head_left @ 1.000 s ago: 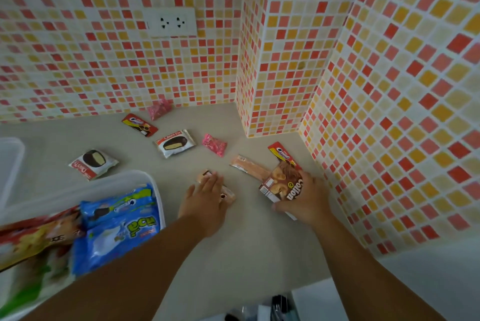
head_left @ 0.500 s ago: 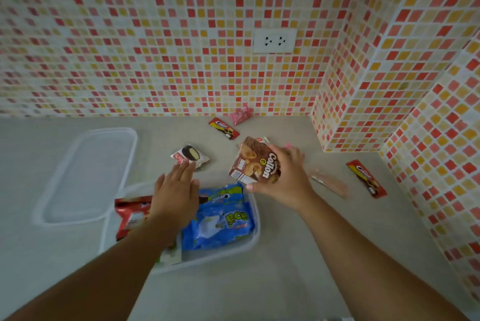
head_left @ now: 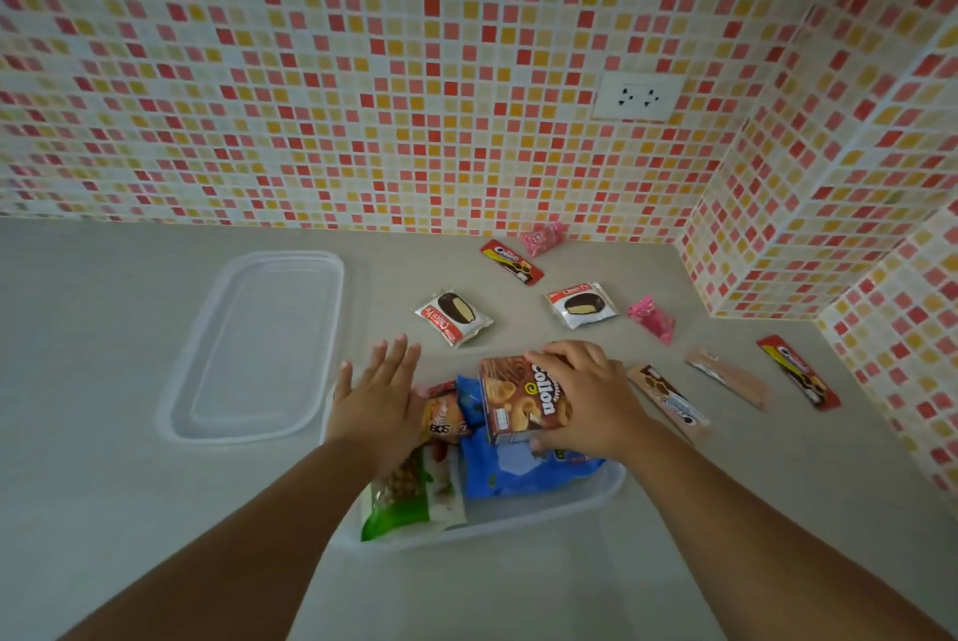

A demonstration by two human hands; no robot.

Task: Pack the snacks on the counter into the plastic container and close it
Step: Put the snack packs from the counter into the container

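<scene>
Right hand [head_left: 580, 399] grips Collon box [head_left: 523, 399] over plastic container [head_left: 596, 495], blue packs just under it. Left hand [head_left: 381, 399] flat, fingers straight, at container's left end. Best: lay box flat in gap between hands, so lid [head_left: 259, 345], left of left hand, fits.

The Collon box [head_left: 523, 397], gripped in the right hand [head_left: 586, 402], has been carried from the worktop and lowered over the container [head_left: 596, 495]; the left hand [head_left: 381, 399] has been brought alongside.
</scene>
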